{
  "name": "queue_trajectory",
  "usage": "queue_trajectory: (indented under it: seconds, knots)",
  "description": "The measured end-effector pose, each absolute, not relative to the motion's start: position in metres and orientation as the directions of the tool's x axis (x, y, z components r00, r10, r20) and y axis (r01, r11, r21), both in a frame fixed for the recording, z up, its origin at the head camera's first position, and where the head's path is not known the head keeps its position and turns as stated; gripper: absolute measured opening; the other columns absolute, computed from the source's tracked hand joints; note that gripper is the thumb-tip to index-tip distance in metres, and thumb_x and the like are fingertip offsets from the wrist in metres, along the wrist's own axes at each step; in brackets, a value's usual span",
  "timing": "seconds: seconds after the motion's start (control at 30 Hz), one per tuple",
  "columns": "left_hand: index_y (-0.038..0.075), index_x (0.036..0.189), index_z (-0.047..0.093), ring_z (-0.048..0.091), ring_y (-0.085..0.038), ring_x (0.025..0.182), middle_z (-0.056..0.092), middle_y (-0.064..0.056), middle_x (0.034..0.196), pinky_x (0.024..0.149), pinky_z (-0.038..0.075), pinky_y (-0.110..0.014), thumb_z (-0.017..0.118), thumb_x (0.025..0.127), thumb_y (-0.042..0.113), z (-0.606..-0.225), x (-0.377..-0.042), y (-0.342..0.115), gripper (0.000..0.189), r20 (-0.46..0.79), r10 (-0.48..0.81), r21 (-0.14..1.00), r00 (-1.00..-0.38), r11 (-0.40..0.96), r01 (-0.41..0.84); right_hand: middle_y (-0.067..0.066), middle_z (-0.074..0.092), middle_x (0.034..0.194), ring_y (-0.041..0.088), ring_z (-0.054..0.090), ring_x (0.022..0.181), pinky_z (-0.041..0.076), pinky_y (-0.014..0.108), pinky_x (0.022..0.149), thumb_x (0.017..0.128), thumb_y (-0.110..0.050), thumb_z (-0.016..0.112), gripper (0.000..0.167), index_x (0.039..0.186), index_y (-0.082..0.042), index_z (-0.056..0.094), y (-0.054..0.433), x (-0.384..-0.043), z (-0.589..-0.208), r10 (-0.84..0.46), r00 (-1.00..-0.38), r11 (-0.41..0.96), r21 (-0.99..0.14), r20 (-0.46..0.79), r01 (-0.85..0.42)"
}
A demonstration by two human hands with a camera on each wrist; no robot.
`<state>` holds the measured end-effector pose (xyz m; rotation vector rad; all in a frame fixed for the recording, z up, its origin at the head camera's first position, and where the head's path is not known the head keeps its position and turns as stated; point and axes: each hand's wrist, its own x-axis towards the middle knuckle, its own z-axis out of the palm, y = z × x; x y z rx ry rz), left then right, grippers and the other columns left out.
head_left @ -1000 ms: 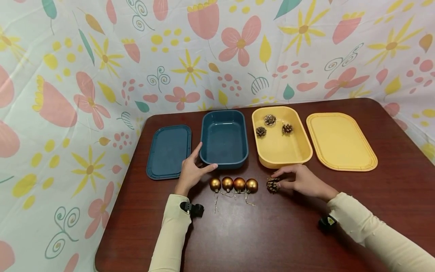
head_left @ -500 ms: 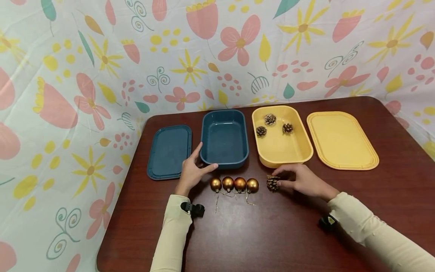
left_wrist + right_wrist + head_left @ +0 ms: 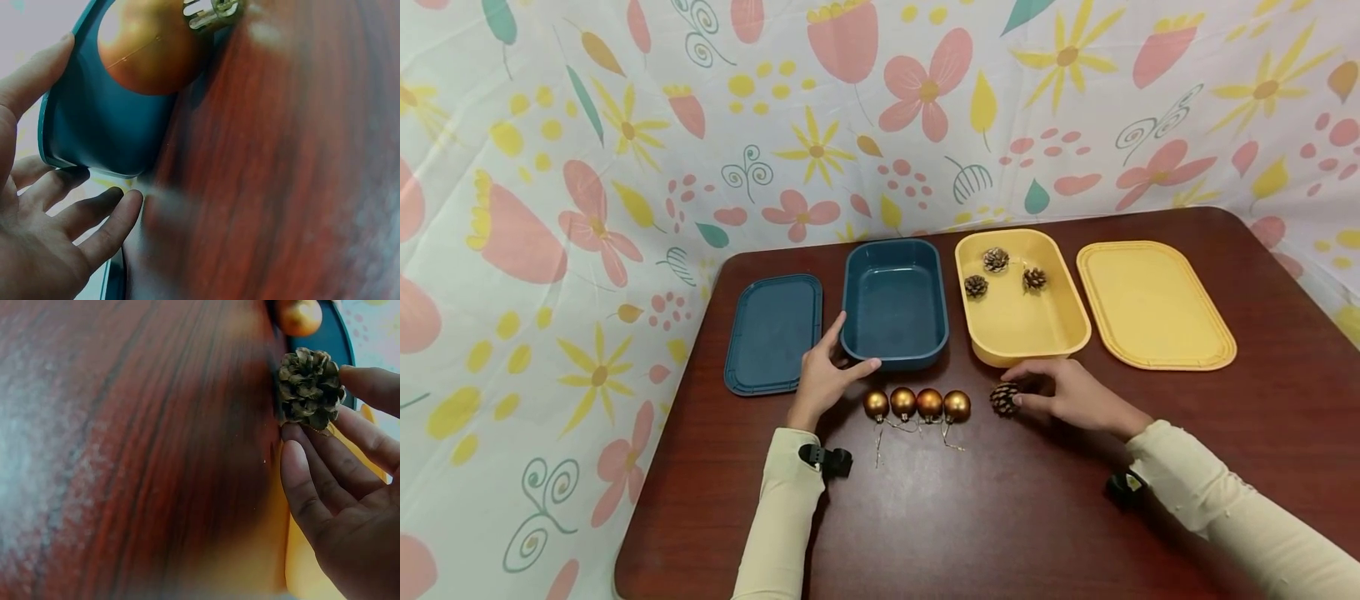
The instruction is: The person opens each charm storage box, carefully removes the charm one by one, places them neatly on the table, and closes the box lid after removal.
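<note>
At the front left corner of the blue box [image 3: 895,312], my left hand [image 3: 822,385] rests with thumb and index finger spread. In the left wrist view, the thumb [image 3: 47,69] touches the box's rim and the other fingers are extended beside its wall. My right hand [image 3: 1067,396] holds a pine cone [image 3: 1004,399] between thumb and fingers, just in front of the yellow box [image 3: 1026,333]. The right wrist view shows the pine cone [image 3: 310,387] at the fingertips, close to the table. Several gold baubles [image 3: 916,405] with strings lie in a row between the hands.
Three pine cones [image 3: 996,260] lie inside the yellow box. A blue lid [image 3: 775,333] lies flat at the left, and a yellow lid [image 3: 1156,304] at the right. Behind the brown table [image 3: 925,517] hangs a flowered cloth [image 3: 850,125].
The pine cone in my right hand has turned and shifted slightly toward the yellow box. My left hand stays at the blue box's corner.
</note>
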<state>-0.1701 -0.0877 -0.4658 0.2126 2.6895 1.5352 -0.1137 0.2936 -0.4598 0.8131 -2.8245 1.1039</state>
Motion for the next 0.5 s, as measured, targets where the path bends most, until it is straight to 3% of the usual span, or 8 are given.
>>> queue_trajectory:
  seconds: [0.5]
  knots:
    - [0.037,0.159,0.03,0.051,-0.029,0.14,0.035,-0.005,0.164,0.107,0.05,-0.051,0.084,0.079,0.047,-0.4672,-0.1713,-0.0883,0.098,0.032,0.135,0.858,-0.99,0.505,0.097,-0.008,0.075,0.101,0.012,0.069,0.094,0.054,0.025,0.082,0.083,-0.008,0.079,0.029,0.111,-0.014,0.074,0.2938,-0.114,-0.4608,-0.463,-0.865,0.615,-0.634,0.191,-0.469]
